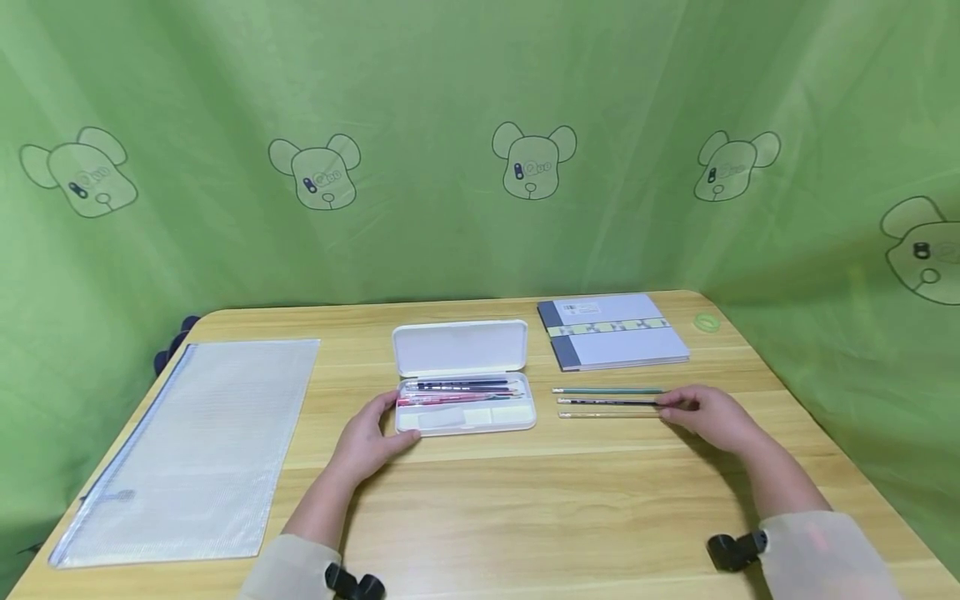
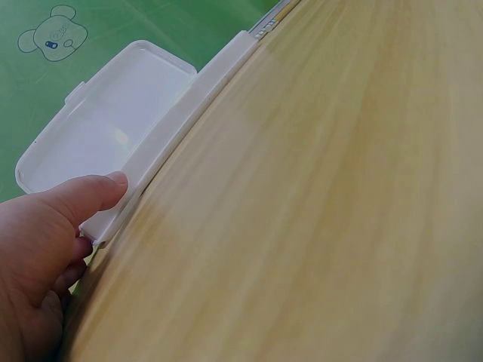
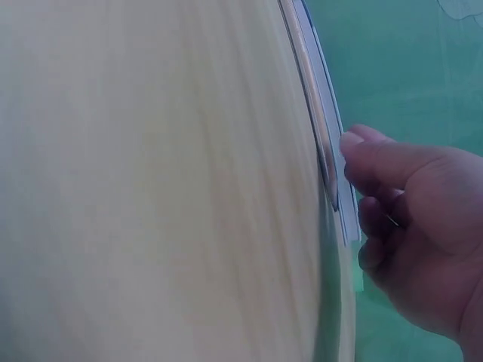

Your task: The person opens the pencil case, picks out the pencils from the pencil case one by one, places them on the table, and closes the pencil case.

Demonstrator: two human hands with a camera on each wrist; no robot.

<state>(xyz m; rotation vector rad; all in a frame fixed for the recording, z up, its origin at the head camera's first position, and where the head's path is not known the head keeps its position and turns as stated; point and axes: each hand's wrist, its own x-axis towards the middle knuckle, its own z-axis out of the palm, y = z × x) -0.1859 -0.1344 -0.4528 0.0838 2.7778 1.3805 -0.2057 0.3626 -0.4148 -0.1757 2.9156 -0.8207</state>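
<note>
A white pencil case [image 1: 480, 430] lies with its lid [image 1: 460, 348] raised at the back. Inside are several dark and pink pencils [image 1: 465, 388] and white pieces at the front. My left hand [image 1: 372, 439] grips its left end, the thumb along the front wall in the left wrist view. Right of the case, three pencils lie side by side: a teal pencil [image 1: 600, 391], a black pencil [image 1: 603, 402] and a pale pencil [image 1: 607, 415]. My right hand [image 1: 708, 417] pinches the black pencil at its right end; the fingertips hide the ends.
A lavender notebook [image 1: 618, 346] with a patterned band lies at the back right. Beyond it is a green ring-like roll [image 1: 707, 322]. A translucent zip pouch [image 1: 202, 450] lies flat at the left. A green curtain [image 1: 435, 233] hangs behind the wooden table [image 1: 525, 517].
</note>
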